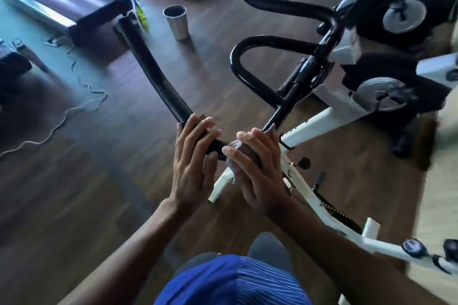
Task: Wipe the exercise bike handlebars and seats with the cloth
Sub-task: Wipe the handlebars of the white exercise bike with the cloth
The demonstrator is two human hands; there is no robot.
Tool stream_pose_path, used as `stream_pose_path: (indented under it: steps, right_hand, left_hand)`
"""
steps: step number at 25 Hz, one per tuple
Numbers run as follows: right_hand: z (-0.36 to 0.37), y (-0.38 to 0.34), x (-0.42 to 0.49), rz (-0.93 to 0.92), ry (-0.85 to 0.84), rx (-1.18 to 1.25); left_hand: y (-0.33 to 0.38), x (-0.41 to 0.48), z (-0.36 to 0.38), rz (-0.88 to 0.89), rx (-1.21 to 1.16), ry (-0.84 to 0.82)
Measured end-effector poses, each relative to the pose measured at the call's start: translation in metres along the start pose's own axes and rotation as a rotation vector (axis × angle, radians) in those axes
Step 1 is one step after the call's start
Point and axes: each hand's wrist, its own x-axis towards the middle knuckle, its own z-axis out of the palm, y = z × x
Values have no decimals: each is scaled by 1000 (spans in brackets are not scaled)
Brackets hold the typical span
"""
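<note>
Handlebars (pixel 153 74) of the exercise bike (pixel 319 121) curve out black in front of the person, the near bar running toward the treadmill (pixel 57 5). The left hand (pixel 195 163) lies half open on that bar, fingers draped loosely over it, while the right hand (pixel 257 166) is curled around the bunched grey cloth (pixel 231 164), pressing it where the bar bends toward the stem. With so light a steadying hold, I think the cloth could skid off the bend. No seat is in view. On the wooden floor (pixel 74 193) a metal cup (pixel 177 22) and a loose cord (pixel 62 116) could be knocked or tripped on.
</note>
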Motion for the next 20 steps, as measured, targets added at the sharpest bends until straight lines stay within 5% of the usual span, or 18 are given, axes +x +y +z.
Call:
stream_pose_path:
  steps: [11,18,20]
  right_hand:
    - [-16,64,15,-289,-157,214]
    - [-16,113,31,-63,-8,416]
    - [-14,102,23,-178,-38,426]
  left_hand:
    - [74,-14,55,-281,281,330]
    - [92,-12,89,-281,485,451]
    - [91,-11,93,-273,515,476]
